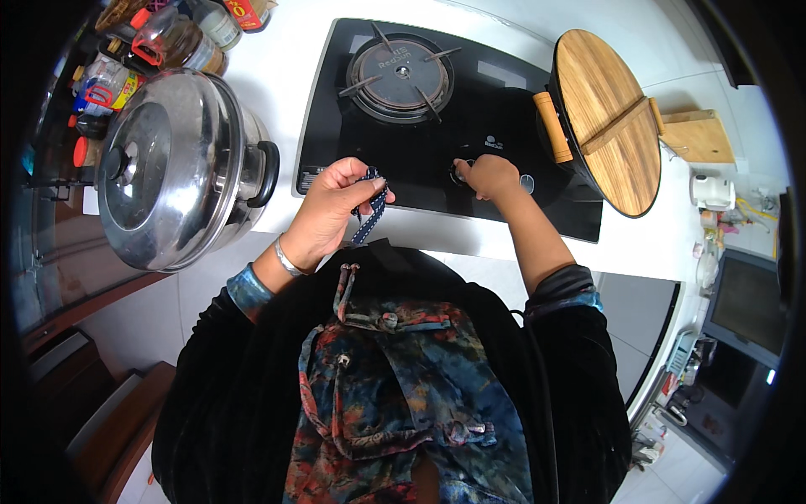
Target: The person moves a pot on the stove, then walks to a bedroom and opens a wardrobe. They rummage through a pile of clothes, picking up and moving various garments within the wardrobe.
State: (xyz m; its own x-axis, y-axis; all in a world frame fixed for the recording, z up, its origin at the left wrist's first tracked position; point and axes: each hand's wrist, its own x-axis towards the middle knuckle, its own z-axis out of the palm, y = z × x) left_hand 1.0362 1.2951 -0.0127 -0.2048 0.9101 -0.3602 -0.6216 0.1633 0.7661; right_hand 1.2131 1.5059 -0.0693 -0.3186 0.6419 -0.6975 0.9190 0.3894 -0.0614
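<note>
A dark blue ribbon with white stitching (pixel 373 211) hangs from my left hand (pixel 343 195), pinched between thumb and fingers over the front left of the black glass gas hob (pixel 403 151). My right hand (pixel 488 175) grips a round control knob (pixel 463 170) at the hob's front. A second knob (pixel 527 183) shows just right of that hand. Behind my left hand is the left burner (pixel 400 79) with its metal pan support; no flame shows on it. A wok with a wooden lid (pixel 607 120) and wooden handles stands on the hob's right side.
A large steel pot with a domed lid (pixel 170 170) stands left of the hob on the white counter (pixel 277 88). Bottles (pixel 182 53) crowd the back left. A wooden board (pixel 699 135) and a white appliance (pixel 711 192) lie beyond the wok.
</note>
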